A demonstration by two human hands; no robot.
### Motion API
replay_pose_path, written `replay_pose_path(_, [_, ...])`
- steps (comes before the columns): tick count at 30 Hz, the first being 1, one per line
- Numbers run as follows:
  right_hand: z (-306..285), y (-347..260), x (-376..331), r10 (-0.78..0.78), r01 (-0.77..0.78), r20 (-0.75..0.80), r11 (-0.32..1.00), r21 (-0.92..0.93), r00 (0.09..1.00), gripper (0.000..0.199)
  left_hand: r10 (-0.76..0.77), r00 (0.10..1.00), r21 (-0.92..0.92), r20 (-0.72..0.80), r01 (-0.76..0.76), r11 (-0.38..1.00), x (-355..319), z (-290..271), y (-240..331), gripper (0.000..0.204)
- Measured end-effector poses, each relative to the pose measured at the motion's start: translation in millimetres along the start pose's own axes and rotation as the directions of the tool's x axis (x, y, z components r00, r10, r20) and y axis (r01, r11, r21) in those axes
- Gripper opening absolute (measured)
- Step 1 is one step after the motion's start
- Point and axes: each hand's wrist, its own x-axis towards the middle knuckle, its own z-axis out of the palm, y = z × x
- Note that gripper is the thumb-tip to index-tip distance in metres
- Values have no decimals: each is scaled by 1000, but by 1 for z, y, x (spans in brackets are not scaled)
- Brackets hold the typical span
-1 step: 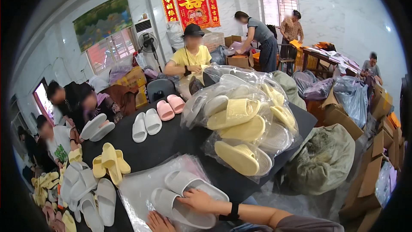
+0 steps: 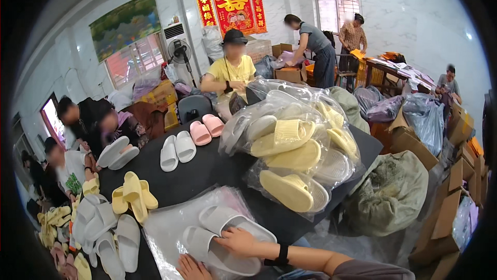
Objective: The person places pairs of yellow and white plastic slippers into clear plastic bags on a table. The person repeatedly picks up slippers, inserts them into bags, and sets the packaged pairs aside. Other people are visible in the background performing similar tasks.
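Note:
A pair of light grey slippers lies on a stack of clear plastic bags [image 2: 164,224] at the near side of the table. My right hand [image 2: 238,242] reaches into the nearer grey slipper [image 2: 199,245], its fingers gripping by the edge of the strap. Just behind lies the other grey slipper [image 2: 215,219], partly alongside the first. My left hand [image 2: 193,268] rests at the bottom edge with its fingers stretched out over the bags, close to the nearer slipper's toe; part of this hand is cut off by the frame.
Bagged yellow and grey slippers [image 2: 290,150] form a pile on the dark table [image 2: 207,179]. Loose yellow slippers [image 2: 133,197] and grey slippers [image 2: 128,241] lie left. White slippers [image 2: 177,150] and pink slippers [image 2: 206,129] stand farther back. A person in yellow [image 2: 234,68] sits opposite. A sack [image 2: 388,192] stands right.

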Motion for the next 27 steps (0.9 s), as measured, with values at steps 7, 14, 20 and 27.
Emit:
replay_pose_path(7, [-63, -19, 14, 27, -5, -136, 986, 165, 990, 39, 27, 999, 65, -24, -26, 998, 0, -6, 8, 55])
replay_pose_path(14, [-91, -45, 24, 5, 71, -278, 963, 261, 961, 45, 113, 994, 99, -5, -112, 989, -9, 11, -11, 70])
replay_pose_path(20, [-16, -47, 31, 4, 21, -89, 959, 283, 996, 52, -76, 996, -830, -44, 6, 558, -25, 100, -74, 76])
replay_pose_path(27, [16, -22, 31, -68, 47, 51, 940, 337, 996, 58, -205, 977, -515, 61, 207, 832, -2, -3, -29, 51])
